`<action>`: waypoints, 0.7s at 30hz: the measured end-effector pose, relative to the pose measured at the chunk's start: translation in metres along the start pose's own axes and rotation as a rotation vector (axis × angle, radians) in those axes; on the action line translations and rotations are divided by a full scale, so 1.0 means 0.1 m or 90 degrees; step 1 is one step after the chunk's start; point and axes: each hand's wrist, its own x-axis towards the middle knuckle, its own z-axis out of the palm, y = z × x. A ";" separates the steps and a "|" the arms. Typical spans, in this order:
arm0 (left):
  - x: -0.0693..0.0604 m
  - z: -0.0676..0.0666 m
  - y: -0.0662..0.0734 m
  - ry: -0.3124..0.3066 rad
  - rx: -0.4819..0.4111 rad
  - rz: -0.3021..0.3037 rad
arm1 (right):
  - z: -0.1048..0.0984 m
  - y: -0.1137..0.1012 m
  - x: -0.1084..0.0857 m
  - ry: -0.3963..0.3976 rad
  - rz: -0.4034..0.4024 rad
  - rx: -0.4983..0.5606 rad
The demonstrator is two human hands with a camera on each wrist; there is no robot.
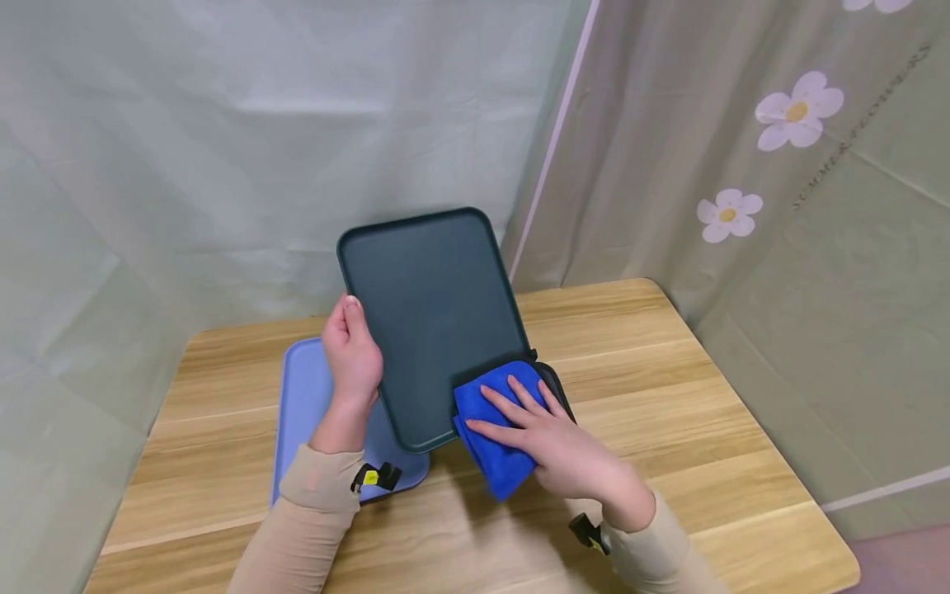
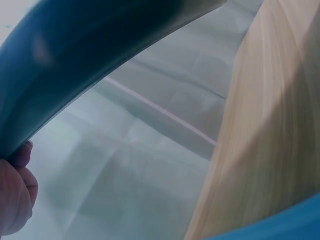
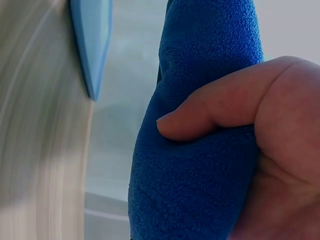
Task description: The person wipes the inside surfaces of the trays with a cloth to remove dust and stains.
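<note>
A dark green rectangular tray (image 1: 434,322) is held up at a tilt above the table, its flat inner face towards me in the head view. My left hand (image 1: 352,351) grips its left rim, the thumb on the front; the left wrist view shows curled fingertips (image 2: 22,155) at the tray's edge. Over the lower right corner lies a folded blue cloth (image 1: 496,470). My right hand (image 1: 571,454) holds this cloth with fingers spread across its front, while the thumb (image 3: 200,112) presses it from the other side in the right wrist view. The cloth hides that corner.
A light blue tray (image 1: 300,412) lies on the wooden table (image 1: 668,412) at the left, partly behind the left arm. A black rounded edge (image 1: 557,388) shows beside the cloth; what it belongs to is unclear. Pale curtains (image 1: 260,165) hang behind and at the sides.
</note>
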 end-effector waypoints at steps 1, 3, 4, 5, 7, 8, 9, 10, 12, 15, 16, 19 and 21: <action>0.00 0.00 0.00 -0.003 0.001 0.001 | -0.01 0.01 -0.01 0.001 0.000 0.001; -0.01 -0.01 0.00 -0.013 0.005 0.001 | -0.02 0.04 -0.03 0.006 -0.002 0.016; -0.01 -0.01 0.00 -0.018 0.010 0.002 | -0.03 0.05 -0.04 0.015 -0.006 0.029; -0.02 -0.02 0.00 -0.021 0.014 0.003 | -0.03 0.06 -0.04 0.024 -0.009 0.049; -0.02 -0.02 -0.01 -0.034 0.025 0.002 | -0.05 0.07 -0.06 0.056 -0.013 0.099; -0.02 -0.02 -0.02 -0.039 0.033 0.000 | -0.06 0.09 -0.08 0.075 -0.013 0.128; -0.02 -0.02 -0.03 -0.045 0.034 -0.004 | -0.07 0.10 -0.10 0.097 -0.014 0.158; -0.03 -0.02 -0.05 -0.050 0.038 -0.007 | -0.09 0.11 -0.12 0.118 -0.015 0.186; -0.04 -0.03 -0.08 -0.055 0.049 -0.022 | -0.13 0.14 -0.16 0.165 -0.019 0.237; -0.07 -0.03 -0.16 -0.062 0.066 -0.062 | -0.22 0.18 -0.24 0.245 -0.020 0.300; -0.09 -0.03 -0.19 -0.064 0.080 -0.079 | -0.26 0.20 -0.27 0.275 -0.011 0.316; -0.15 -0.02 -0.32 -0.084 0.122 -0.130 | -0.37 0.25 -0.35 0.364 0.030 0.364; -0.20 0.01 -0.41 -0.106 0.153 -0.160 | -0.43 0.28 -0.40 0.417 0.067 0.389</action>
